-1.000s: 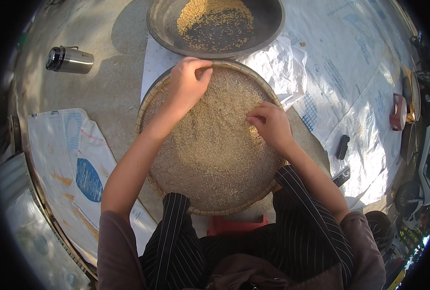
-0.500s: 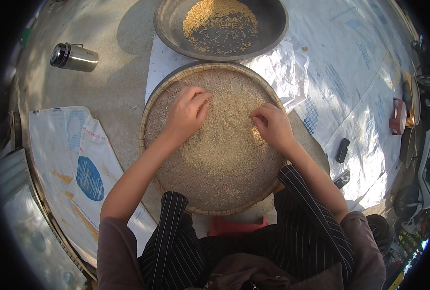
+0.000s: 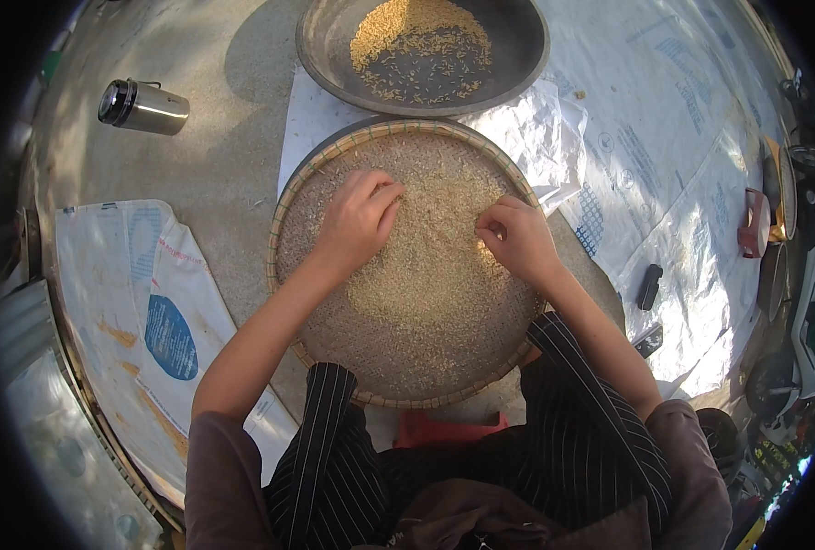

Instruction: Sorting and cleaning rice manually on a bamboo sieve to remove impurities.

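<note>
A round woven bamboo tray (image 3: 407,400) sits in front of me, with a spread of pale husked grain (image 3: 416,289) across its middle. Over the left part of the grain is my left hand (image 3: 361,218), its fingers curled and the thumb drawn in close to them. My right hand (image 3: 520,238) is at the right side of the grain, thumb and forefinger pressed together in a pinch. Anything between the fingers of either hand is too small to make out.
Beyond the tray stands a dark basin (image 3: 320,69) holding golden unhusked grain (image 3: 416,27). A steel flask (image 3: 155,108) lies at far left. Plastic sheets (image 3: 673,183) cover ground to the right, with a small black object (image 3: 649,286) there. A printed sack (image 3: 105,284) lies left.
My left hand has shifted slightly, and its thumb and fingers have come closer together. My right hand keeps its place, its pinch tighter. The whole view has drifted very slightly.
</note>
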The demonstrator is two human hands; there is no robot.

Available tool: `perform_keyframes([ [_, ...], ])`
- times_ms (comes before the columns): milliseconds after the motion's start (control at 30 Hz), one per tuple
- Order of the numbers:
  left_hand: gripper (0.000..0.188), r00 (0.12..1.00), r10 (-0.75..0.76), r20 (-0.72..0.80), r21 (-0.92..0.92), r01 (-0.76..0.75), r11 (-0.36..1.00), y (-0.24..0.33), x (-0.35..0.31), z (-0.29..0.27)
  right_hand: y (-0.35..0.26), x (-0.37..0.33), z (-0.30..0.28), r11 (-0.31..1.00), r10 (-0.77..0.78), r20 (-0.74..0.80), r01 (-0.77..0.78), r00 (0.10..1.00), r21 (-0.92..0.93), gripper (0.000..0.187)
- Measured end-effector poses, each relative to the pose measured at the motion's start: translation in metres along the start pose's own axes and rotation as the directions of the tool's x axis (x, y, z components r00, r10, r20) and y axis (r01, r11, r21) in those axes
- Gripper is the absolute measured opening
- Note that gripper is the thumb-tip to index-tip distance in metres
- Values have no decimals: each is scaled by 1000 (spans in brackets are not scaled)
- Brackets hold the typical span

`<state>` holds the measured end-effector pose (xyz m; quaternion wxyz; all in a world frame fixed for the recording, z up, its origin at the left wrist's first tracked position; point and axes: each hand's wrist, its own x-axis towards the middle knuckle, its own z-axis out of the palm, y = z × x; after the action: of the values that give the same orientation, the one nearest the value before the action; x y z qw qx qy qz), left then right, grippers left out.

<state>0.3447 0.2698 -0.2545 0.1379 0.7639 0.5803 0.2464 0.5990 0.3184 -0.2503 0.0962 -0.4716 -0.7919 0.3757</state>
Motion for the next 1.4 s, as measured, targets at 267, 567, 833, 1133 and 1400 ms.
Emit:
perform_keyframes([
  [267, 19, 999, -28, 17, -31, 28, 999, 5, -3, 6, 0, 3, -5, 992, 20, 22, -22, 1000, 128, 5],
  [567, 16, 994, -82, 66, -153, 91, 984, 16, -7, 13, -10, 14, -19, 956, 170, 77, -184, 982, 229, 8],
  [833, 11, 985, -146, 95, -150, 159, 976, 19, -10, 24, -42, 54, -56, 908, 178, 124, -212, 976, 361, 8],
  [1133, 10, 926, -343, 161, -264, 375, 889, 15, 6, -4, -75, 128, -81, 948, -305, -619, 289, 724, -129, 54],
  [1400, 46, 896, -415, -156, -346, 344, 873, -40, 74, -43, -66, 77, -35, 994, -23, -168, 40, 986, 97, 42],
])
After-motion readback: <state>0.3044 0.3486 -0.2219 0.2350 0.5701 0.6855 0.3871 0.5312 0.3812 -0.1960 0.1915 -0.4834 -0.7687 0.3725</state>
